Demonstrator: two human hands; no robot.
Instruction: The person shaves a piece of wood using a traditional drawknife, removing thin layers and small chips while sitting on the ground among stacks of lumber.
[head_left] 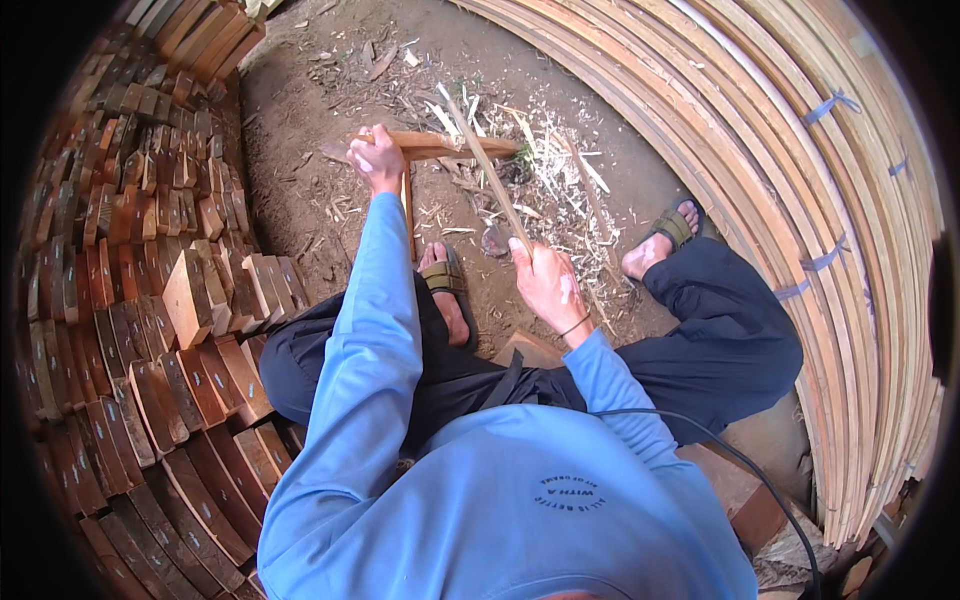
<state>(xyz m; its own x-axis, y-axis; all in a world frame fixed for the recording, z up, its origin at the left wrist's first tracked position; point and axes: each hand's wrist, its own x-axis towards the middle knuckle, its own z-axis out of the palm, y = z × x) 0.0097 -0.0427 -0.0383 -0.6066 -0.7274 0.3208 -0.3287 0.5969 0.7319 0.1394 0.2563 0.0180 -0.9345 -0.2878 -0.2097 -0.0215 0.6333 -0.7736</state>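
My left hand [376, 160] is closed round the left end of a reddish-brown piece of wood [425, 142], which reaches right over the ground. In my right hand [549, 285] is a long, thin, tan stick [487, 172], gripped at its lower end and slanting up to the left. The stick passes across the piece of wood in this view; whether they touch, I cannot tell. A narrow wooden strip [408, 212] runs down below my left hand. Pale wood shavings [570, 190] lie scattered on the dirt around the far end of the wood.
Stacked dark boards [130, 330] rise along the left side. Long pale planks [800, 210], bound with blue ties, curve along the right. My sandalled feet [447, 290] rest on the dirt ground [310, 100]. A black cable [745, 455] runs beside my right side.
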